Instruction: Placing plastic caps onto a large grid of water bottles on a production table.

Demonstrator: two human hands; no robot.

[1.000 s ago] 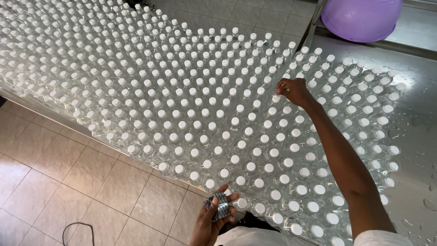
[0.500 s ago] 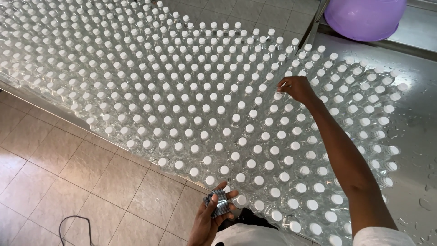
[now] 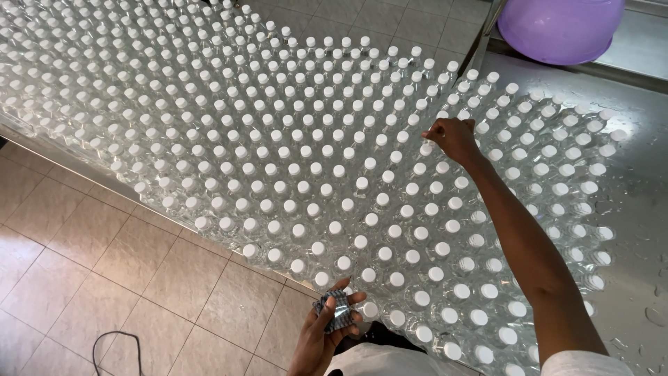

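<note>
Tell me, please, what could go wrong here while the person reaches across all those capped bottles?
The right hand reaches far over tightly packed clear bottles, with the forearm passing just above white caps; a dip could perhaps topple several like dominoes. The near row stands at the metal table's edge above the tiled floor, so a nudge might send bottles over. The left hand holds a small bundle, so it may not catch anything quickly.

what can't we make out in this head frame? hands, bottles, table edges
- Right hand: fingers curl down over a cap, contact hidden by the hand.
- Small grey bundle in left hand: too small to identify.
- Bottles: rows cut off at top and left edges.
- Purple basin: cropped at the top edge.
</note>
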